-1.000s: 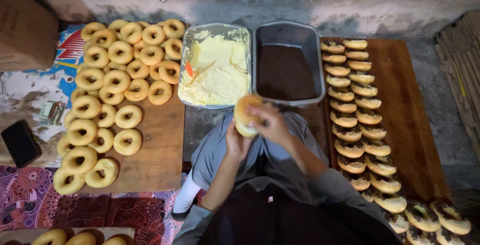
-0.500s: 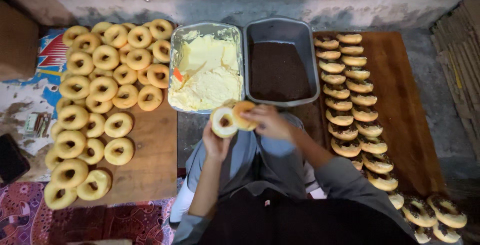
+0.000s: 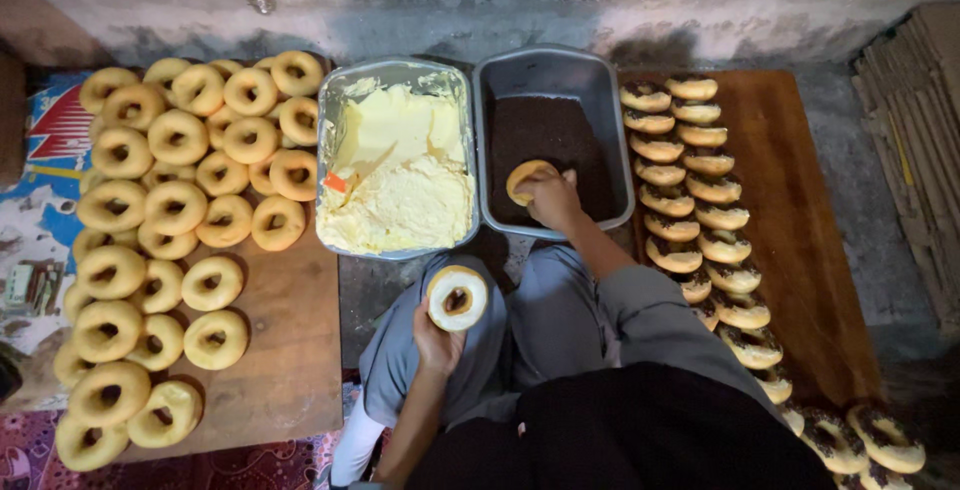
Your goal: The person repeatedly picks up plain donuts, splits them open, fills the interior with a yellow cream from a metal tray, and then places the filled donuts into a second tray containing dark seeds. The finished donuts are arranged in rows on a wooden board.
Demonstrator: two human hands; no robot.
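My left hand (image 3: 436, 342) holds up a doughnut half (image 3: 457, 297), its cut face spread with pale cream, over my lap. My right hand (image 3: 548, 196) presses the other doughnut half (image 3: 524, 179) down into the dark brown sprinkles in the grey tray (image 3: 553, 68). Beside it on the left sits a metal tray of yellow cream (image 3: 398, 172) with an orange-handled tool lying in it.
Plain ring doughnuts (image 3: 180, 205) cover a wooden board (image 3: 290, 350) on the left. Filled, sprinkle-edged doughnuts (image 3: 700, 190) stand in two rows on a wooden board (image 3: 800, 220) on the right. A concrete wall runs along the back; stacked cardboard (image 3: 920, 140) is at the far right.
I have split the doughnut in two. My right hand moved forward with one half into the sprinkle tray, while my left hand dropped toward my lap with the creamed half.
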